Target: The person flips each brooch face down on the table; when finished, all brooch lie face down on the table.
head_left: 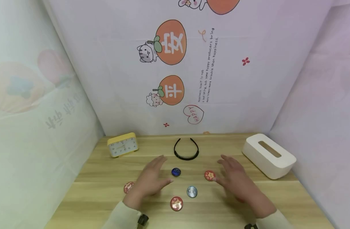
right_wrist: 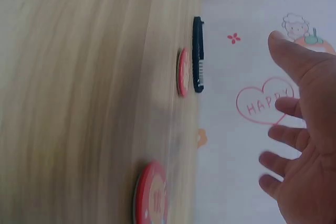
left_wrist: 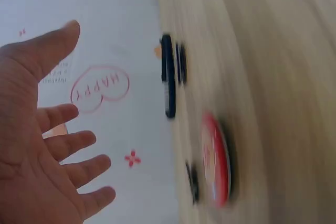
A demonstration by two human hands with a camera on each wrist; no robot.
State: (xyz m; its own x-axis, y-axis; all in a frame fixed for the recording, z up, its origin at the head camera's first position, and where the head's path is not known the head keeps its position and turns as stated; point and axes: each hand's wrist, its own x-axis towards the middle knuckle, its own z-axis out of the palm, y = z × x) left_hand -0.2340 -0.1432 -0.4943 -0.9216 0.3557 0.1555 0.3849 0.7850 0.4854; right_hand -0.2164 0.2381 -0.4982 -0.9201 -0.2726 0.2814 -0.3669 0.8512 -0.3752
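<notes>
My left hand (head_left: 150, 179), fingers spread and holding nothing, hovers over the table beside a red round badge (head_left: 129, 187) that it partly covers in the head view. My right hand (head_left: 235, 178) is likewise spread and bare, its thumb near a red badge with a star (head_left: 209, 175). Between the hands lie a dark blue badge (head_left: 176, 172), a silvery badge (head_left: 192, 191) and another red badge (head_left: 176, 203). A bit of red shows under the right hand, mostly hidden. In the right wrist view a red badge (right_wrist: 151, 195) lies below that hand.
Behind the badges lies a black toothed headband (head_left: 187, 157). A yellow alarm clock (head_left: 123, 145) stands at the back left, and a white tissue box (head_left: 269, 156) at the right. Printed cloth walls (head_left: 120, 79) enclose the wooden table (head_left: 89, 194) on three sides.
</notes>
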